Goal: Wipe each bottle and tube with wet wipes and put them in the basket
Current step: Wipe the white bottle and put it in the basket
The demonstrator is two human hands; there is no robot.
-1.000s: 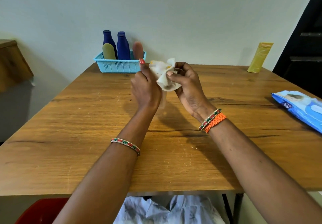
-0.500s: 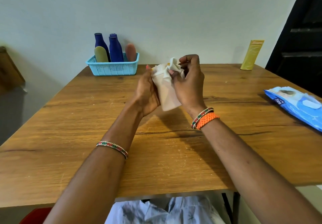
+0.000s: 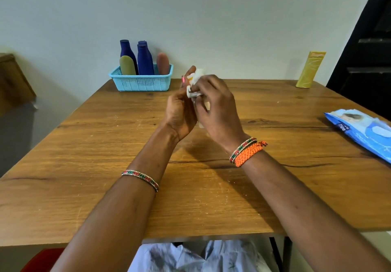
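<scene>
Right hand (image 3: 215,104) pinches a crumpled white wet wipe (image 3: 193,92) against a pale tube (image 3: 201,121) gripped upright in the left hand (image 3: 179,110), above the wooden table (image 3: 105,144); the tube is mostly hidden. Beyond, the blue basket (image 3: 141,83) already holds two navy bottles (image 3: 143,58) and two tubes. Judging by this, only the yellow tube (image 3: 310,69) at the far right remains. The wipes pack (image 3: 359,130) lies at the right edge.

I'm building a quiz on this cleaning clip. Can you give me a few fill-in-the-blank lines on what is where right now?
1. The basket holds ____ containers.
2. The yellow tube stands on the table, at its far ____ corner.
3. Both hands hold a white ____ around a pale bottle.
4. The wipes pack is coloured ____.

Missing words: four; right; wipe; blue
</scene>
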